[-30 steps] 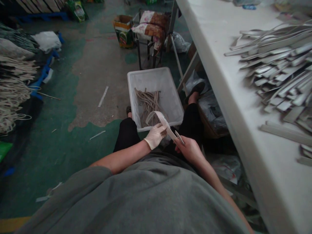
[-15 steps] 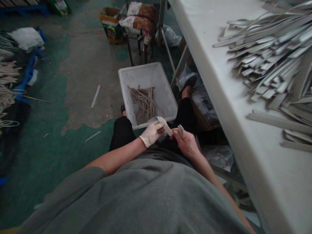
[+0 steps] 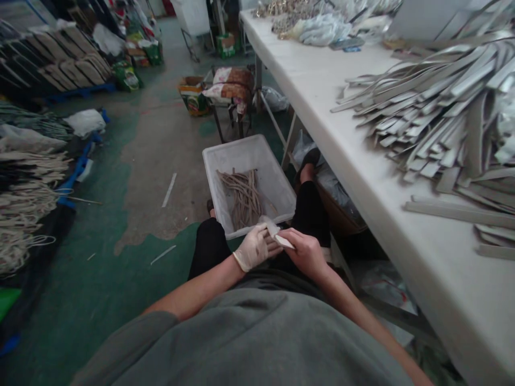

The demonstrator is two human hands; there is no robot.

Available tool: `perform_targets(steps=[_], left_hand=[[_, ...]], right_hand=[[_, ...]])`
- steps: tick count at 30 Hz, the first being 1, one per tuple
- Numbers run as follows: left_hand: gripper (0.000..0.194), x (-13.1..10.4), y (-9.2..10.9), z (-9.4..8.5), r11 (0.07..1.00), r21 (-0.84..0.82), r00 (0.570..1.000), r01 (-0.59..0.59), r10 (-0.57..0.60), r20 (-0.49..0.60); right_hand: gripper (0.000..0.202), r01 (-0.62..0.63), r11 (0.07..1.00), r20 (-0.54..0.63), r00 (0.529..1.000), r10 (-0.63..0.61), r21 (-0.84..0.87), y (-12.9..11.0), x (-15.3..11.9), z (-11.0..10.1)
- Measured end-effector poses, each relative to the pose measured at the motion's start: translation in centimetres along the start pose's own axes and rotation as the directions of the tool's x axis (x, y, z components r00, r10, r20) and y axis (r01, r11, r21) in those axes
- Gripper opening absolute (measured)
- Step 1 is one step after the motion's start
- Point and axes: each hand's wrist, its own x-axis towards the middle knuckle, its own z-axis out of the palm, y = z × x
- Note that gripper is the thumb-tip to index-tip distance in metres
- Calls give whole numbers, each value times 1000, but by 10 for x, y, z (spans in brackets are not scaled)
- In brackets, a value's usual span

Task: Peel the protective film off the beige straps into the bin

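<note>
My right hand is bare and closed round a pale flat strap, whose end juts out toward the left. My left hand, in a thin whitish glove, lies palm up just beside it, fingers stretched and a little apart. The strap's looped part comes up against the left fingertips; whether they press on it is hard to see. Below both hands, between my knees, a white plastic bin holds a bundle of thin grey-beige strips.
On my right, a long white table carries a big pile of grey straps. Bags lie at its far end. A stool with cushions stands beyond the bin. Bundled cords lie at left on a blue pallet.
My view has tilted up, showing more of the room. The left hand has turned palm up and its fingers have spread. My right hand now grips the strap closer to the left hand.
</note>
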Motion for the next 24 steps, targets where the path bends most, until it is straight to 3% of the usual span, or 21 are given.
perform_targets(steps=[3, 7, 10, 13, 15, 17, 20, 24], left_hand=[[49, 17, 24, -16, 992, -126, 995, -4, -8, -99], [52, 43, 86, -27, 948, -177, 921, -263, 192, -340], [45, 48, 133, -25, 890, -138, 852, -434, 356, -383], [32, 42, 152, -14, 831, -82, 792, -551, 489, -366], [29, 35, 143, -5, 824, 12, 793, -566, 549, -263], [31, 26, 119, 2, 833, 160, 833, -529, 546, -87], [43, 8, 72, 10, 814, 378, 897, -441, 415, 154], [50, -14, 26, 13, 712, 608, 931, -352, 196, 309]], right_hand=[[22, -147, 962, 45, 989, 140, 228, -9, -5, -18], [30, -348, 837, 228, 935, 273, 422, -21, -36, -56], [36, -435, 762, 271, 900, 342, 481, -20, -71, -76], [44, -491, 693, 281, 871, 402, 529, -14, -92, -79], [45, -514, 662, 262, 855, 448, 545, -11, -91, -74], [45, -515, 643, 216, 846, 488, 567, -11, -76, -69], [50, -484, 617, 129, 839, 528, 620, -12, -38, -67], [50, -408, 601, 75, 863, 500, 687, -2, 11, -72]])
